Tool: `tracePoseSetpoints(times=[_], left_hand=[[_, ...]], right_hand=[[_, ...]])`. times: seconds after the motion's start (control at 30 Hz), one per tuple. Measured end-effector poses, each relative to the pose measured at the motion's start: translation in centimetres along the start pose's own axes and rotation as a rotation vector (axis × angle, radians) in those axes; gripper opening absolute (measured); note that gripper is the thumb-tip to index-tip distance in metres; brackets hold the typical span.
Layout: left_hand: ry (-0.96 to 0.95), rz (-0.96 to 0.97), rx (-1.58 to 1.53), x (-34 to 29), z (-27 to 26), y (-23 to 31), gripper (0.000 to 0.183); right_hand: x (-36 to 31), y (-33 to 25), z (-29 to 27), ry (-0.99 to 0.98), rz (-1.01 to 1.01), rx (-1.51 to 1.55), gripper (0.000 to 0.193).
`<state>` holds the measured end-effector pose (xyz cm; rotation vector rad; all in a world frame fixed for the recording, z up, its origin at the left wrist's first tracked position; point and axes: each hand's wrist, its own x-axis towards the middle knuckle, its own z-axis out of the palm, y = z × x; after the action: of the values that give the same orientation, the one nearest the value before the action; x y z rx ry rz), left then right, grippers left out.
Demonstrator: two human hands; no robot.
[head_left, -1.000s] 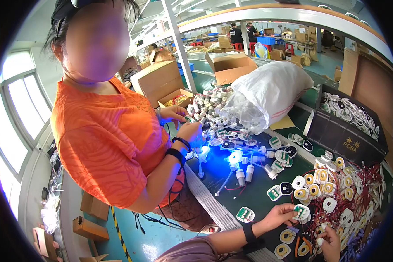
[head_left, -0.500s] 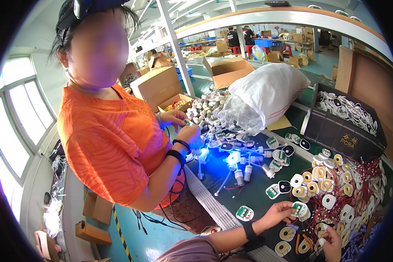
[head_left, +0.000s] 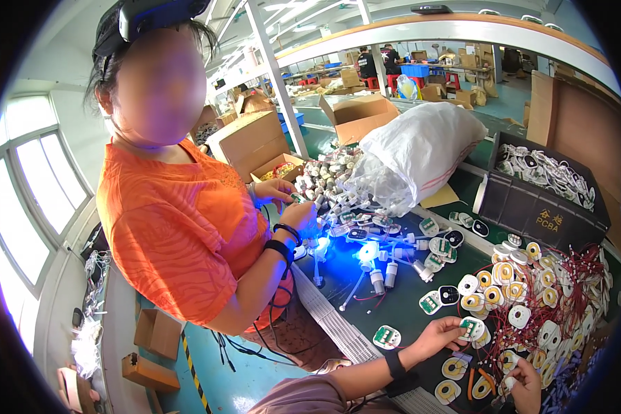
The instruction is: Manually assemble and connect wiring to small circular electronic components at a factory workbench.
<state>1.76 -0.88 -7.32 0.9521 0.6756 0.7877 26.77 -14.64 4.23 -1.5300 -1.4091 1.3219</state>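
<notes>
At the lower right, my left hand [head_left: 438, 338] pinches a white rounded housing with a green circuit board [head_left: 470, 329] by its left edge. My right hand [head_left: 528, 385] is curled beside it, near the lower edge. White covers or small white pieces show at its thumb and index finger; what lies between them, if anything, I cannot make out. Between and below my hands lie white housings with yellow rings [head_left: 455, 368] and an orange-handled tool [head_left: 479, 383]. Another housing with a green board [head_left: 387, 337] rests left of my left wrist.
A co-worker in an orange shirt [head_left: 179, 228] stands at the left, hands over glowing blue lamps [head_left: 368, 251]. Red-wired housings [head_left: 566, 297] pile up at right. Behind are a black bin [head_left: 545, 214], a white sack [head_left: 428, 145] and small motor-like cylinders [head_left: 324, 172].
The view has shifted slightly, and the co-worker's head sits a little lower and farther right. My left hand keeps the housing, and my right hand has barely moved.
</notes>
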Motion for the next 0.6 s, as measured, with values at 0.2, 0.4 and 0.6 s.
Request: tracePoseSetpoints(times=[0.2,0.4,0.6], left_hand=[[0.006,-0.004,0.003,0.0,0.1,0.2,0.028],[-0.012,-0.011,-0.016,0.1,-0.1,-0.2,0.030],[-0.030,-0.003,-0.027,0.0,-0.1,-0.2,0.028]], right_hand=[[0.1,0.3,0.0,0.014,-0.010,-0.024,0.037],[0.2,1.9,-0.4,0.014,-0.004,-0.011,0.042],[0.5,0.8,0.1,0.015,0.043,-0.013,0.046]])
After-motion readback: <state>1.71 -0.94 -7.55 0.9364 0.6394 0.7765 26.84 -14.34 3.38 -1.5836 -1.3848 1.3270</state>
